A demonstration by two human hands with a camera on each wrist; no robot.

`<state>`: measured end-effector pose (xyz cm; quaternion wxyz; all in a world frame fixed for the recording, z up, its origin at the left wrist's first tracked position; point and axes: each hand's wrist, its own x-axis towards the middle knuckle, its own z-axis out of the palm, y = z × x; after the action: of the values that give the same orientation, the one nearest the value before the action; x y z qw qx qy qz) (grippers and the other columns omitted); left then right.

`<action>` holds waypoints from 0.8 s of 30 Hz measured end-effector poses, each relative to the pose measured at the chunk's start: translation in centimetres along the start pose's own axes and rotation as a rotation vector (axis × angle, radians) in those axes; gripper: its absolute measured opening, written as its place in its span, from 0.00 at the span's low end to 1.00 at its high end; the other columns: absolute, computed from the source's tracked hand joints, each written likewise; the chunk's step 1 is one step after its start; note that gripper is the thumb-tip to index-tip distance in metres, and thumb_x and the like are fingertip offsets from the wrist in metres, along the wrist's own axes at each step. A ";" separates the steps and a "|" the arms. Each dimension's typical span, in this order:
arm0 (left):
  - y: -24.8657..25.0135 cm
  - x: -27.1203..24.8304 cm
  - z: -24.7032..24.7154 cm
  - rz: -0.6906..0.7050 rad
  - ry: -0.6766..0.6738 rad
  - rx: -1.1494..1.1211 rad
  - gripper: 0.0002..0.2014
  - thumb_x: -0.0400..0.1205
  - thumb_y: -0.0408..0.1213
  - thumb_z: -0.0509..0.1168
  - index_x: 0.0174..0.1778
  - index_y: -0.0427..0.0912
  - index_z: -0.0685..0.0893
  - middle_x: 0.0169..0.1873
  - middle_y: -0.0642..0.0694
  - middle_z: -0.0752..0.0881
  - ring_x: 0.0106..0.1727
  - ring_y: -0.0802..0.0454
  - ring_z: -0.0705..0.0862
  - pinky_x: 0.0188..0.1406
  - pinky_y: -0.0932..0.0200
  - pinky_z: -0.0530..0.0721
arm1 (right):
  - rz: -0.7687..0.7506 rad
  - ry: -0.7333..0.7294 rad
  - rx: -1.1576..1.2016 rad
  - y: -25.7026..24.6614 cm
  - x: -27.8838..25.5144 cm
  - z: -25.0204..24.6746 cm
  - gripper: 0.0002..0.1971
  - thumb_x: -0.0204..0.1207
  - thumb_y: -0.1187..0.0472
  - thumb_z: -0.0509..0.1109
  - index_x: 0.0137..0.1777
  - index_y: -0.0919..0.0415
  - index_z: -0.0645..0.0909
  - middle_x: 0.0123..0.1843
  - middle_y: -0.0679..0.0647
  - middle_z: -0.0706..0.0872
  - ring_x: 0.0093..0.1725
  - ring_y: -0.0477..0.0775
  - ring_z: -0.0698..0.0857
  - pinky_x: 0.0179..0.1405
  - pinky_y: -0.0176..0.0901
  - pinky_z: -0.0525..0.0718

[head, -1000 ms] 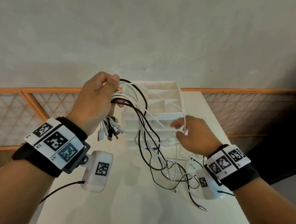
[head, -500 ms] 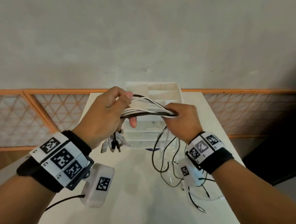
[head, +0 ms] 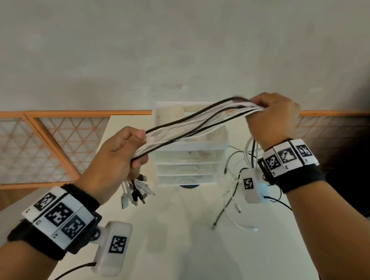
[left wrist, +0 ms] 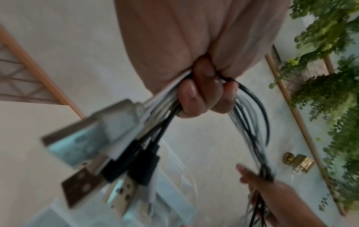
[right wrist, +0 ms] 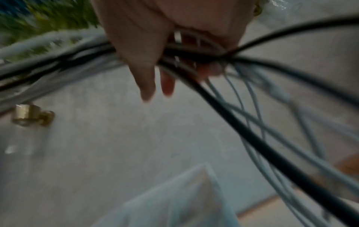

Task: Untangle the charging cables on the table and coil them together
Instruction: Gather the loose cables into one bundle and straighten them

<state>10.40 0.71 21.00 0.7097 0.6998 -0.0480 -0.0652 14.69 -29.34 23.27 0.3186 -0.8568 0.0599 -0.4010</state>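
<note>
Cables stretched between both hands above the counter.
Head: white counter (head: pixel 187 258) against a grey wall; left hand (head: pixel 114 161) and right hand (head: pixel 271 117), each clenched on the cables (head: pixel 192 126), are apart; drawer unit (head: pixel 189 161) behind. Left wrist: plugs (left wrist: pixel 108 145) dangle below the fist. Right wrist: blurred; loose strands trail down, brass knob (right wrist: pixel 32 115) on wall.

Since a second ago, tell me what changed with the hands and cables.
The right hand, then open among the hanging strands, took hold of the cable bundle close to the left hand, then drew away to the right and up, stretching a span between the hands. The left hand keeps its grip above the dangling plugs; the drawer unit stayed put.
</note>
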 end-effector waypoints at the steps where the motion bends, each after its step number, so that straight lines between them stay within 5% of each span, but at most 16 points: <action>1: -0.3 0.0 -0.3 0.003 -0.001 -0.007 0.13 0.88 0.45 0.59 0.37 0.49 0.77 0.22 0.52 0.71 0.20 0.59 0.64 0.18 0.69 0.62 | 0.066 -0.119 -0.055 0.3 -0.2 -0.1 0.18 0.73 0.42 0.78 0.37 0.57 0.91 0.25 0.47 0.81 0.23 0.48 0.76 0.21 0.34 0.68; 4: -2.2 -0.1 -0.9 -0.037 -0.023 0.069 0.13 0.86 0.48 0.61 0.37 0.48 0.78 0.24 0.50 0.69 0.24 0.54 0.61 0.19 0.67 0.62 | 0.208 -0.202 0.001 2.0 -0.7 0.5 0.10 0.74 0.51 0.78 0.35 0.55 0.90 0.24 0.42 0.82 0.22 0.40 0.80 0.18 0.24 0.69; 6: -3.7 -0.2 -0.8 -0.102 -0.056 0.080 0.19 0.85 0.57 0.63 0.42 0.43 0.77 0.22 0.50 0.67 0.25 0.52 0.59 0.20 0.65 0.62 | 0.186 -0.090 0.160 1.6 -0.9 0.9 0.17 0.69 0.41 0.79 0.31 0.54 0.87 0.31 0.45 0.89 0.30 0.41 0.88 0.27 0.40 0.84; 8: -4.9 0.0 -0.9 -0.164 -0.089 0.075 0.31 0.76 0.69 0.63 0.44 0.38 0.78 0.21 0.50 0.66 0.24 0.51 0.60 0.25 0.59 0.64 | 0.155 -0.059 0.213 0.5 -0.9 1.2 0.24 0.64 0.34 0.79 0.33 0.57 0.87 0.30 0.48 0.89 0.31 0.51 0.88 0.31 0.48 0.85; 11: -6.2 0.8 -1.3 -0.302 -0.185 0.093 0.50 0.64 0.80 0.59 0.50 0.28 0.84 0.22 0.41 0.77 0.24 0.46 0.75 0.41 0.44 0.77 | 0.042 -0.149 0.147 -0.8 -1.6 1.4 0.24 0.69 0.36 0.80 0.32 0.59 0.88 0.21 0.45 0.79 0.23 0.49 0.77 0.28 0.40 0.74; 13: -6.0 1.3 -1.2 -0.364 -0.291 0.087 0.56 0.66 0.82 0.55 0.57 0.24 0.82 0.35 0.30 0.86 0.36 0.38 0.84 0.57 0.33 0.78 | -0.006 -0.223 0.222 -1.4 -2.3 1.7 0.24 0.69 0.37 0.80 0.29 0.60 0.86 0.21 0.46 0.79 0.23 0.51 0.76 0.25 0.44 0.76; 15: -4.3 1.5 -0.1 -0.354 -0.356 0.125 0.54 0.67 0.83 0.53 0.58 0.29 0.84 0.45 0.32 0.90 0.48 0.35 0.89 0.69 0.32 0.79 | -0.022 -0.259 0.264 -2.0 -2.9 2.3 0.25 0.70 0.39 0.81 0.26 0.59 0.84 0.19 0.45 0.74 0.22 0.46 0.71 0.26 0.43 0.75; 19: 1.3 2.2 4.0 -0.163 -0.460 0.198 0.43 0.75 0.75 0.46 0.67 0.45 0.84 0.53 0.37 0.92 0.58 0.43 0.90 0.69 0.46 0.81 | -0.045 -0.299 0.258 -3.8 -3.9 2.8 0.23 0.72 0.41 0.79 0.26 0.55 0.79 0.20 0.44 0.75 0.24 0.50 0.74 0.28 0.42 0.78; 22: 4.3 2.3 6.6 -0.076 -0.432 0.178 0.30 0.82 0.65 0.56 0.56 0.40 0.87 0.33 0.41 0.89 0.37 0.48 0.89 0.49 0.53 0.87 | -0.019 -0.284 0.210 -4.2 -4.2 2.7 0.16 0.69 0.52 0.77 0.32 0.57 0.73 0.23 0.45 0.72 0.26 0.51 0.70 0.26 0.48 0.73; 24: 5.0 2.7 7.1 -0.051 -0.282 0.169 0.21 0.84 0.54 0.64 0.45 0.37 0.85 0.20 0.52 0.76 0.21 0.55 0.73 0.26 0.61 0.75 | -0.019 -0.295 0.236 -3.8 -4.0 2.0 0.19 0.67 0.54 0.82 0.34 0.58 0.72 0.24 0.45 0.73 0.25 0.46 0.68 0.24 0.44 0.69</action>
<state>12.06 -6.71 26.01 0.6325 0.7421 -0.1348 -0.1764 12.87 -23.92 22.03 0.4185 -0.8634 -0.0430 -0.2784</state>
